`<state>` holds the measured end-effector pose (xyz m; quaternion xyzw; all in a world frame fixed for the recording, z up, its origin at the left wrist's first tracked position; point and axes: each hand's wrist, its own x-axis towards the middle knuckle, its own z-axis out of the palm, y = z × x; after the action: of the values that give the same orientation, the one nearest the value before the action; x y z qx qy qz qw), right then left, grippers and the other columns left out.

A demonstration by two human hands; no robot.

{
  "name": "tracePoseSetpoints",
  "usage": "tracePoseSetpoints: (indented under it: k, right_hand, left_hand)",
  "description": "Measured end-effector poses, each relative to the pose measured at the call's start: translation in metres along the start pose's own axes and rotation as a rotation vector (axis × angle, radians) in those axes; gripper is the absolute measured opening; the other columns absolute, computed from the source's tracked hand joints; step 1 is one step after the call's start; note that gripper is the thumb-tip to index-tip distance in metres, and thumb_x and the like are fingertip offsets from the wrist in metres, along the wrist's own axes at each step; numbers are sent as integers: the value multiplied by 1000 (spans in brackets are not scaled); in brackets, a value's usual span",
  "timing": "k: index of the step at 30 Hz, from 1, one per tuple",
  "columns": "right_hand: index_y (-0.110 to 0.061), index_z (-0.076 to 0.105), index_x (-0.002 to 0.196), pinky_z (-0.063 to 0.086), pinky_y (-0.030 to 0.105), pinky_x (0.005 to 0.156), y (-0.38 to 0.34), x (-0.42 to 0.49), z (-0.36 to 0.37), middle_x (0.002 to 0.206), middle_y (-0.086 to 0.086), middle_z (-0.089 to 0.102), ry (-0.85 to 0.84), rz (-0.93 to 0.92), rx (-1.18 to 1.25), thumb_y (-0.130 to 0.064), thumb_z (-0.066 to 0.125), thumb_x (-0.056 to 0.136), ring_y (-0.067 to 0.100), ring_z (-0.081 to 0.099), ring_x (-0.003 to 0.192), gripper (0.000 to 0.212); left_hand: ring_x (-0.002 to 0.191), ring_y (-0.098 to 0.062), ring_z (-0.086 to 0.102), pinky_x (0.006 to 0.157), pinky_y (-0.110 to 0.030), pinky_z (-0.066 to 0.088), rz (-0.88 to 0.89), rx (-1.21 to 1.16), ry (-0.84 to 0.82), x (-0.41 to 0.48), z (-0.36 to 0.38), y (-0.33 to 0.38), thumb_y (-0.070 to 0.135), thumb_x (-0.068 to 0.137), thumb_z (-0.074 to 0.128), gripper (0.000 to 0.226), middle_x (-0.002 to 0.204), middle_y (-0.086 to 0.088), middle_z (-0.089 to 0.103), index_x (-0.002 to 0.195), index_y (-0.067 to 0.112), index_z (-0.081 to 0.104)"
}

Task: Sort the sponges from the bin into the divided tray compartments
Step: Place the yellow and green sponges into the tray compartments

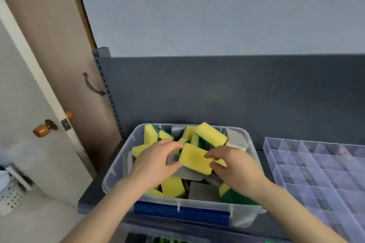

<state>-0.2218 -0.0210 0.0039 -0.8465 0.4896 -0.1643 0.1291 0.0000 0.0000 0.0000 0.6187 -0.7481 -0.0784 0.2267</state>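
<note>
Your left hand (156, 161) and your right hand (235, 165) are both bare, with nothing worn on the fingers or across the backs. Your left forearm (110, 209) and right forearm (296, 213) are bare as well, uncovered from the wrist all the way down to the bottom edge of the view. The picture is too soft to show your fingernails clearly.

Home storage corner: knobbed door (23, 94), grey slotted shelf upright (106, 89), white basket (9, 197).
</note>
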Motion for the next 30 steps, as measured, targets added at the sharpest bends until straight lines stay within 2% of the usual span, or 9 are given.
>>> tracePoseSetpoints:
  k: [4, 8, 14, 17, 20, 22, 27, 28, 30]
  right_hand:
    - [-33, 61, 118, 48, 22, 80, 6, 37, 5, 117, -15, 63, 111, 138, 12, -23, 51, 91, 7, 58, 103, 30]
    - [-31, 59, 120, 42, 17, 71, 18, 60, 6, 116, -12, 64, 176, 239, -39, -22, 50, 91, 7, 60, 96, 32]
    - [-30, 56, 124, 49, 26, 80, 24, 77, 8, 124, -9, 59, 174, 276, -81, -30, 54, 89, 14, 60, 99, 35]
    - [-29, 46, 132, 48, 32, 88, 22, 86, 11, 129, -6, 55, 90, 277, -115, -41, 62, 82, 18, 55, 112, 53]
    - [-28, 37, 137, 47, 33, 87, 18, 93, 20, 129, -3, 50, -7, 258, -235, -41, 65, 79, 21, 46, 120, 66]
    - [-29, 38, 136, 49, 33, 80, 20, 97, 23, 126, -2, 51, 36, 252, -256, -30, 60, 81, 22, 48, 116, 59]
    - [-29, 50, 125, 46, 29, 68, 13, 96, 5, 115, -7, 60, 278, 269, -25, -19, 56, 79, 19, 56, 99, 48]
    - [-29, 52, 122, 43, 27, 65, 9, 94, 0, 109, -8, 61, 322, 269, 20, -18, 57, 78, 18, 56, 92, 46]
    - [-29, 55, 117, 39, 24, 60, 4, 90, -7, 95, -11, 60, 388, 257, 92, -16, 59, 77, 14, 53, 81, 42]
  left_hand:
    - [135, -7, 34, 104, -28, 40, 45, 102, -113, 23, 21, -3, 59, 84, 56, 73, 149, 17, 34, 147, 36, 25]
    - [134, -13, 38, 103, -31, 39, 31, 163, -130, 47, 30, -11, 67, 83, 49, 78, 148, 9, 39, 147, 28, 28]
    - [119, -2, 47, 89, -22, 44, 85, -67, -97, 54, 4, -21, 51, 79, 67, 64, 133, 25, 45, 137, 41, 40]
    - [104, 5, 46, 73, -10, 36, 177, -135, 1, 60, -12, -35, 29, 76, 76, 43, 108, 31, 49, 111, 46, 58]
    - [107, 11, 40, 84, -11, 37, 234, -134, -18, 64, -14, -53, 12, 75, 76, 43, 106, 33, 50, 94, 48, 60]
    - [113, 14, 37, 93, -13, 34, 208, -146, -147, 60, -11, -58, 22, 75, 79, 42, 115, 37, 44, 98, 50, 59]
    - [114, 21, 36, 87, -3, 32, 111, -290, -327, 55, -8, -61, 74, 56, 68, 63, 121, 37, 41, 112, 49, 54]
    - [113, 18, 38, 88, -5, 34, 103, -302, -334, 56, -7, -60, 77, 56, 65, 64, 121, 36, 42, 112, 48, 53]
    - [111, 13, 42, 91, -13, 39, 85, -265, -326, 56, -4, -58, 63, 66, 69, 56, 120, 34, 44, 116, 47, 51]
